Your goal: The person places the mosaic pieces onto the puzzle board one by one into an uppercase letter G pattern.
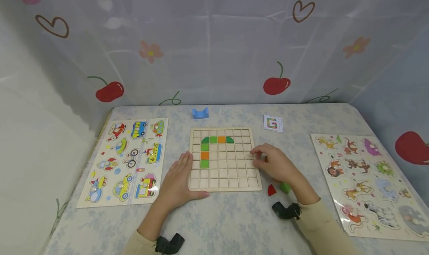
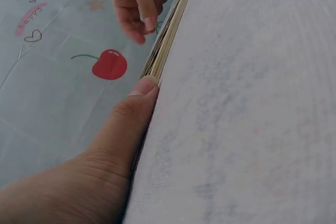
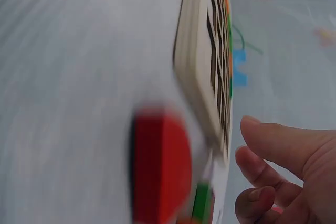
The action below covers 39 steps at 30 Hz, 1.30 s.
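- Wooden grid board [image 1: 225, 180] lies flat at the middle of the table [image 1: 234, 225]; taken as landmark.
- Left hand [image 1: 179, 178] rests flat on the table against the board's left edge, fingers straight and spread slightly, holding nothing. In the left wrist view the thumb [image 2: 137, 109] presses along the board's edge [image 2: 167, 38].
- Right hand [image 1: 273, 162] sits at the board's right edge, fingers curled, tips at the outermost column about mid-height. Cannot tell whether a piece is pinched; the right wrist view shows curled fingers [image 3: 268, 145] beside the board [image 3: 202, 77], nothing plainly in them.
- On the board: green and orange tiles [image 1: 209, 145] make a hooked line, across the second row from the top and down the second column from the left.
- Just off the board's lower right corner: a red quarter-round piece [image 1: 271, 190] and a green block [image 1: 285, 188], on the table under the right wrist.
- Beyond the board's far edge: a blue arch block [image 1: 200, 113] to the left, a small pattern card [image 1: 273, 123] to the right.
- Well left of the board: vehicle peg puzzle [image 1: 129, 160]. Well right: animal peg puzzle [image 1: 370, 182].
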### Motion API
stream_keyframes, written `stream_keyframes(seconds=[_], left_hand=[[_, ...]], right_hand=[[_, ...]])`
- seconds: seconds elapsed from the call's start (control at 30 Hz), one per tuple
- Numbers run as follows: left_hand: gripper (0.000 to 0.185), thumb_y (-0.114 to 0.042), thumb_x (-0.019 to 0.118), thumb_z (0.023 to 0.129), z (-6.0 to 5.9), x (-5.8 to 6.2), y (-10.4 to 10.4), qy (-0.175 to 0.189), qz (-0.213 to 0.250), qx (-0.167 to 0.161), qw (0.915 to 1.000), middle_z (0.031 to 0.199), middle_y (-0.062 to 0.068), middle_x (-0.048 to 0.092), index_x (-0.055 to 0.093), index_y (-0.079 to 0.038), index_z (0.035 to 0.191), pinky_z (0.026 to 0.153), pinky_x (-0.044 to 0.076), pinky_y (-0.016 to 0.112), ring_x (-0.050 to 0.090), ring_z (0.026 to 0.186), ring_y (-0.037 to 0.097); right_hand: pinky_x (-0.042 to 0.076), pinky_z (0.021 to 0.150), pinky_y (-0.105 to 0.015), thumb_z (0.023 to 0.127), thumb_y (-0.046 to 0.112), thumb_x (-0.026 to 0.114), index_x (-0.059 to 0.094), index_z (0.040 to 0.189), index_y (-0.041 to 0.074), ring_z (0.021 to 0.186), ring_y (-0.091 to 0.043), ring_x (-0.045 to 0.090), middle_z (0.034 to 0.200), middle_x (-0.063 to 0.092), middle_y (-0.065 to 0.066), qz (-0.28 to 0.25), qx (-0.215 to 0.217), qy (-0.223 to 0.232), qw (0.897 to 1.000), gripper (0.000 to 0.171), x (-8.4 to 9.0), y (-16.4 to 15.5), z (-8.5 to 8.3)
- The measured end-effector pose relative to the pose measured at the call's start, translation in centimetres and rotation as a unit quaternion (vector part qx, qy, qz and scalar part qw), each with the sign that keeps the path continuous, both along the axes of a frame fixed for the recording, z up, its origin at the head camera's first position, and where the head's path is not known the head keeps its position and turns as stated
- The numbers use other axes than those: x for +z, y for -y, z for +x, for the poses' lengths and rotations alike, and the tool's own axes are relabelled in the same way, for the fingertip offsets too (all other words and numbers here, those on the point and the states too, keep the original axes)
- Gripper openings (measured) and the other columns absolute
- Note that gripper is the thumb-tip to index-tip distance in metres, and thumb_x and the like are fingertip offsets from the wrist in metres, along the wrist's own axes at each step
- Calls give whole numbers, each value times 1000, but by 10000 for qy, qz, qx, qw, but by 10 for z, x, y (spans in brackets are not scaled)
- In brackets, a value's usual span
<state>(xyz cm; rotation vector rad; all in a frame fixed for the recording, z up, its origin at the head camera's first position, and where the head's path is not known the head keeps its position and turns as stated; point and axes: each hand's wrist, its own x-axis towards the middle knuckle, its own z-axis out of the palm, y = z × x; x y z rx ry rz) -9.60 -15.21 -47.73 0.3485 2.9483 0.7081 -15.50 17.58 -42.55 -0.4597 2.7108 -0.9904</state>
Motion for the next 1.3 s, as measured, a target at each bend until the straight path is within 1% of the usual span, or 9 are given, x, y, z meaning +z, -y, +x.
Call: stream_keyframes(seconds=[0.1, 0.13, 0.23, 0.33, 0.53, 0.77, 0.97, 1.17, 1.3], left_hand=[[137, -79, 75, 61, 0, 0, 0, 8, -14, 14, 10000, 168, 9, 12, 14, -5, 159, 127, 15, 47, 8, 156, 23], [137, -79, 75, 61, 0, 0, 0, 8, -23, 16, 10000, 168, 9, 12, 14, -5, 159, 127, 15, 47, 8, 156, 23], [137, -80, 74, 61, 0, 0, 0, 5, -20, 14, 10000, 168, 8, 12, 14, -5, 159, 127, 14, 46, 8, 156, 23], [137, -80, 74, 61, 0, -2, 0, -8, 1, 0, 10000, 168, 8, 12, 14, -5, 159, 127, 15, 46, 8, 156, 23], [138, -82, 72, 61, 0, -4, 0, 3, 64, -23, 10000, 168, 8, 11, 13, -5, 159, 127, 14, 45, 7, 157, 22], [137, -82, 72, 61, 0, -3, 0, -32, 23, -3, 10000, 168, 7, 10, 14, -5, 159, 127, 15, 46, 7, 156, 23], [137, -81, 73, 61, 0, -1, 0, -33, -18, -2, 10000, 168, 8, 11, 15, -5, 159, 126, 16, 46, 9, 156, 23], [137, -81, 73, 61, -1, -1, 0, -13, -22, -15, 10000, 168, 8, 11, 14, -4, 159, 127, 15, 45, 9, 156, 23], [137, -80, 73, 61, 0, -1, 0, -29, 1, -20, 10000, 168, 9, 11, 14, -4, 159, 127, 15, 45, 8, 156, 23]], right_hand=[[53, 78, -34, 93, 14, 70, 67, 121, 10, 91, -19, 59, 109, 64, -7, 151, -190, -40, 9997, 28, -2, -22, 1], [53, 77, -34, 93, 14, 70, 67, 120, 10, 91, -20, 59, 109, 64, -7, 188, -269, -19, 9995, 28, -2, -28, 2], [50, 66, -30, 92, 13, 70, 67, 120, 10, 78, -20, 55, 110, 63, -9, 347, -382, 58, 9987, 28, -1, -43, 2], [47, 63, -28, 92, 12, 69, 66, 120, 11, 74, -20, 50, 110, 62, -10, 446, -426, 156, 9980, 28, 0, -53, 3], [45, 63, -28, 92, 15, 69, 67, 118, 10, 72, -18, 49, 102, 62, -7, 553, -357, 287, 9974, 26, 1, -68, 6], [42, 64, -27, 89, 21, 74, 67, 112, 12, 79, -17, 49, 95, 59, -2, 625, -218, 742, 9950, 26, 5, -86, 16], [39, 64, -26, 84, 27, 79, 68, 107, 14, 79, -16, 47, 92, 57, -2, 622, -267, 748, 9949, 29, 3, -89, 18], [43, 72, -30, 87, 19, 75, 70, 107, 14, 87, -19, 50, 96, 60, -2, 663, -340, 422, 9963, 21, 0, -88, 17], [49, 82, -38, 88, 16, 73, 70, 114, 10, 97, -22, 55, 105, 65, -6, 715, -350, 390, 9961, 27, 1, -87, 16]])
